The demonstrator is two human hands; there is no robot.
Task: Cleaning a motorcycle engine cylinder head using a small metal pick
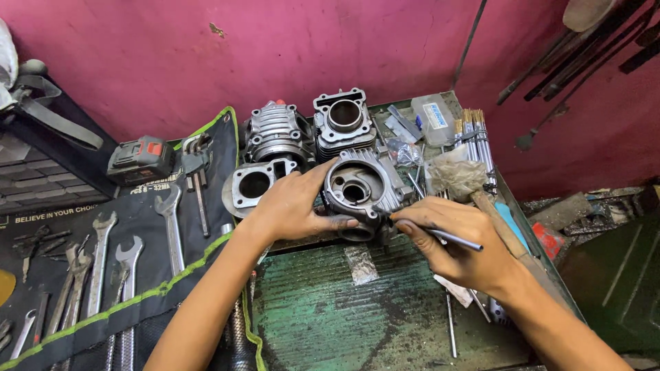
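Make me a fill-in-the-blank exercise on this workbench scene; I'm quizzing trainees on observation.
1. The left hand steadies a finned metal ____ head on the bench.
2. The right hand holds a thin metal ____ like a pen, its tip at the head's edge.
3. The wrenches lie on a black tool roll edged in ____.
4. The wall behind the bench is painted ____.

Missing words: cylinder; rod; green; pink
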